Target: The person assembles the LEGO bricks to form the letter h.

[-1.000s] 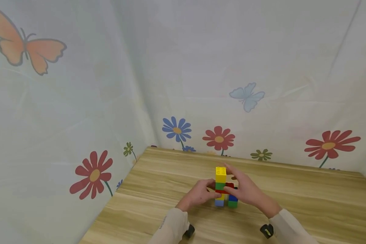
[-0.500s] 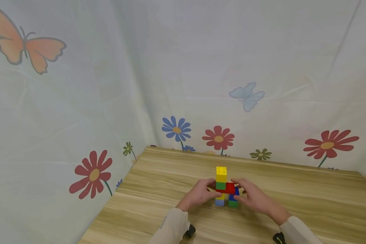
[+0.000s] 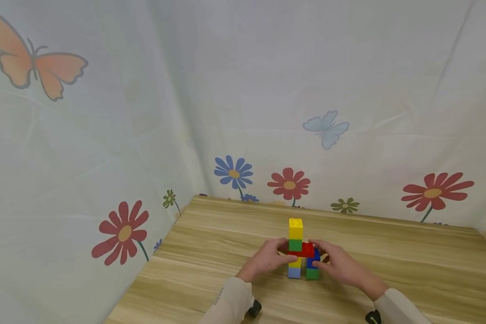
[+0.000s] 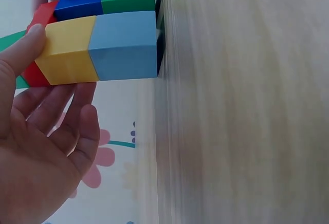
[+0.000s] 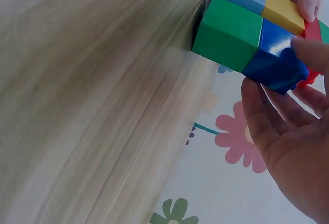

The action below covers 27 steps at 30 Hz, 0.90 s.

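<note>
A toy building-brick structure stands upright between the hands over the wooden table. Its left column has a light blue brick [image 4: 126, 45] at the bottom, a yellow brick [image 4: 69, 49], then a red brick [image 3: 308, 249], a green brick [image 3: 295, 245] and a yellow top brick [image 3: 295, 228]. In the right column, a blue brick [image 5: 275, 54] sits over a green brick [image 5: 229, 31]; the red brick bridges both columns. My left hand [image 3: 265, 261] grips the left column near the red and lower yellow bricks. My right hand [image 3: 340, 266] holds the blue brick between thumb and fingers.
The wooden table [image 3: 227, 225] extends around the structure. Behind and to the left hangs a pale cloth backdrop [image 3: 243, 90] printed with flowers and butterflies. Each sleeve has a dark strap piece at the wrist.
My right hand has come down from beside the upper yellow brick to the blue brick. The whole structure has shifted slightly right and nearer. My left hand keeps its hold.
</note>
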Tool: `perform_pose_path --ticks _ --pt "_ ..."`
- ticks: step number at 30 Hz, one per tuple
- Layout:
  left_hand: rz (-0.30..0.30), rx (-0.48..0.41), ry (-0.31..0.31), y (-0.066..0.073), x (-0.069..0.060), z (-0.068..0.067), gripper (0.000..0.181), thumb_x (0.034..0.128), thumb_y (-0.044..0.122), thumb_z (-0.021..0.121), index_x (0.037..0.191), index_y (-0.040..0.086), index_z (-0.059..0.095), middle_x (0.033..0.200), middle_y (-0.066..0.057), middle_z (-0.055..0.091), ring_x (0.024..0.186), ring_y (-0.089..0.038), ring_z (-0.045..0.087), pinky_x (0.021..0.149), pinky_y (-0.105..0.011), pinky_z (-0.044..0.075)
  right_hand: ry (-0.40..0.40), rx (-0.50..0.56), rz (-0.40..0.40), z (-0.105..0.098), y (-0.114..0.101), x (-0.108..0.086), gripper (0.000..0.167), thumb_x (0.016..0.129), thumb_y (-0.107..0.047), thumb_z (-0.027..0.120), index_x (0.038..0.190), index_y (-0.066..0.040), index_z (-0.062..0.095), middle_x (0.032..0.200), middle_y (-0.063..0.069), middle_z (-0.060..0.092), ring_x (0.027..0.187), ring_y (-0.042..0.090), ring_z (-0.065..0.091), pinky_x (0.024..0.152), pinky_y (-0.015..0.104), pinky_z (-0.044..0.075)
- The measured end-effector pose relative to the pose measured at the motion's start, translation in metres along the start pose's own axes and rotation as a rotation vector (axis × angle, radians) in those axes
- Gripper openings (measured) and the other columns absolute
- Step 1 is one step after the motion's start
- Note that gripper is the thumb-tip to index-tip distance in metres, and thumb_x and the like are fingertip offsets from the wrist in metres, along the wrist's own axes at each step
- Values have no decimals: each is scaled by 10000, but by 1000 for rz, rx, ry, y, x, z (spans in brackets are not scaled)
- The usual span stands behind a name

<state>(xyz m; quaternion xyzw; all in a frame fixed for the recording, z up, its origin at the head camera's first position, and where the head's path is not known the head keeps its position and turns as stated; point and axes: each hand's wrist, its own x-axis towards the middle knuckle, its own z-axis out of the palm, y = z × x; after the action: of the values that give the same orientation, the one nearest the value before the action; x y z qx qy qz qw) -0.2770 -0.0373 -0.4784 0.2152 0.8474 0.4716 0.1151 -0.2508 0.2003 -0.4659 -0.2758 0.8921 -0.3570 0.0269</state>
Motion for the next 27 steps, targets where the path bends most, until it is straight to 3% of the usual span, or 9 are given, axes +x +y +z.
perform_pose_path --ticks 7,14,21,27 --pt "-36 -3 37 2 3 6 350 861 414 670 1152 228 613 976 140 612 866 -70 563 794 -255 480 24 -8 44 -1 0 0 574 876 -191 689 1362 -14 439 1181 85 588 932 182 591 771 332 522" --pt "-58 5 75 4 4 10 425 858 387 686 1213 184 571 970 109 605 852 -83 565 758 -254 500 30 48 103 -1 3 1 556 887 -186 675 1368 -37 438 1147 91 594 928 182 590 787 347 517" --pt "-70 25 49 1 4 13 643 838 279 732 1392 175 422 1027 79 579 912 -92 563 800 -285 506 22 87 150 0 6 0 545 897 -192 663 1369 -42 438 1138 93 588 931 196 579 794 379 515" --pt "-64 38 34 0 3 15 678 844 252 727 1424 177 383 1051 67 579 908 -89 569 803 -277 506 11 86 156 0 10 1 550 901 -215 656 1377 -44 437 1177 115 580 936 202 583 809 399 512"
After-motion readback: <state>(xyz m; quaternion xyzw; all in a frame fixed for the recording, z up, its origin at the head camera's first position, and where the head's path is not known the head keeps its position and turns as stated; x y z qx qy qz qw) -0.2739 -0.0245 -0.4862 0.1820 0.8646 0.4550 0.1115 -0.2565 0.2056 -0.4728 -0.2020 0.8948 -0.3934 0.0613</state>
